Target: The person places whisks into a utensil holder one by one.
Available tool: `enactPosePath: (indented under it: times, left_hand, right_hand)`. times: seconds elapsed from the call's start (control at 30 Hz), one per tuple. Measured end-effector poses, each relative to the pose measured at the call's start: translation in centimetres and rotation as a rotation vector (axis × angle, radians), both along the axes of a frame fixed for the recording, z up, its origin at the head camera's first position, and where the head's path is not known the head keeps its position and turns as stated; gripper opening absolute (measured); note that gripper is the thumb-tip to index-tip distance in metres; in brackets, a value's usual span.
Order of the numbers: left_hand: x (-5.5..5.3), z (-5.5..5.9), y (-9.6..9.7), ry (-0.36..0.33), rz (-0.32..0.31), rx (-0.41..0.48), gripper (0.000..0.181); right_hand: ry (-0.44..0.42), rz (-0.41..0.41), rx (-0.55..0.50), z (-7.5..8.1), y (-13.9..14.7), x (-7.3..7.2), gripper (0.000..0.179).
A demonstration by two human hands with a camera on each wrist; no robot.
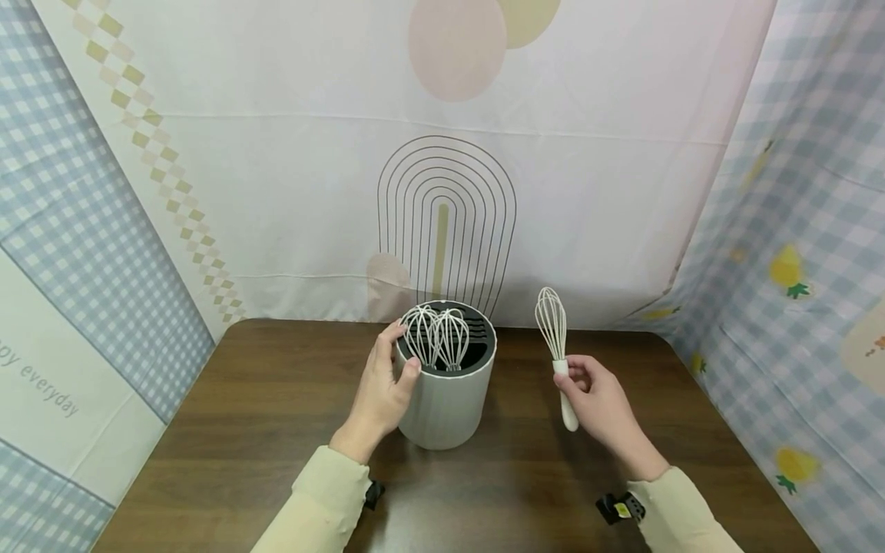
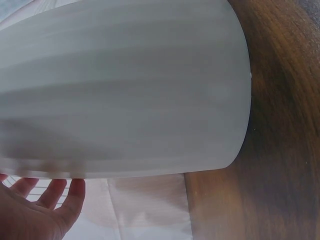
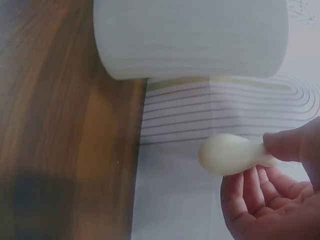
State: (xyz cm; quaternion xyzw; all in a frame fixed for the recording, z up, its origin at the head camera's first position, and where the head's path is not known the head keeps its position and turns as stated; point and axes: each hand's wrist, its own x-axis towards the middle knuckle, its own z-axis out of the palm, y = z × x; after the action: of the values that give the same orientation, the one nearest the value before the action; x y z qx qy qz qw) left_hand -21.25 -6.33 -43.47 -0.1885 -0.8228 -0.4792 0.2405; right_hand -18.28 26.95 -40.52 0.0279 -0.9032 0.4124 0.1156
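Note:
My right hand [image 1: 596, 395] pinches a whisk [image 1: 561, 369] by its pale handle, wire loops pointing up, to the right of a utensil holder [image 1: 445, 411]. In the right wrist view the rounded handle end [image 3: 227, 155] sticks out past the thumb and fingers. The holder is a white ribbed cylinder with a black slotted top [image 1: 475, 322]. Two more whisks [image 1: 452, 338] stand in its front opening, their handles hidden inside. My left hand [image 1: 387, 384] holds the holder's left side near the rim, thumb in front. Its fingertips [image 2: 76, 187] lie against the wall in the left wrist view.
The holder stands on a dark brown wooden table [image 1: 263, 415]. A white patterned cloth [image 1: 297, 192] hangs behind the table's back edge. Blue checked cloths hang at the left [image 1: 76, 153] and right [image 1: 795, 192].

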Motion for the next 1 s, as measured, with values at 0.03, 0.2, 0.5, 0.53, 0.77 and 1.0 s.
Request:
enactPosePath:
  times: [0.03,0.2,0.5,0.53,0.77,1.0]
  left_hand:
    - [0.0,0.0,0.0,0.001,0.001,0.001,0.054]
    - [0.0,0.0,0.1,0.006,0.001,0.002,0.053]
    - [0.1,0.0,0.1,0.002,0.006,-0.003,0.054]
    - [0.1,0.1,0.1,0.001,0.007,-0.003,0.054]
    - [0.2,0.1,0.1,-0.005,0.008,-0.002,0.054]
    - [0.1,0.0,0.1,-0.003,0.004,0.000,0.054]
  right_hand:
    - [0.006,0.006,-0.009,0.1,-0.2,0.0,0.032]
    - [0.043,0.035,-0.063,0.8,-1.4,0.0,0.032]
    - [0.132,0.092,-0.191,2.1,-3.4,-0.1,0.032]
    - [0.138,0.097,-0.201,2.3,-3.6,-0.1,0.033]
    - [0.192,0.133,-0.286,3.6,-5.3,-0.3,0.033]
    - [0.295,0.154,-0.358,6.8,-7.8,1.1,0.034]
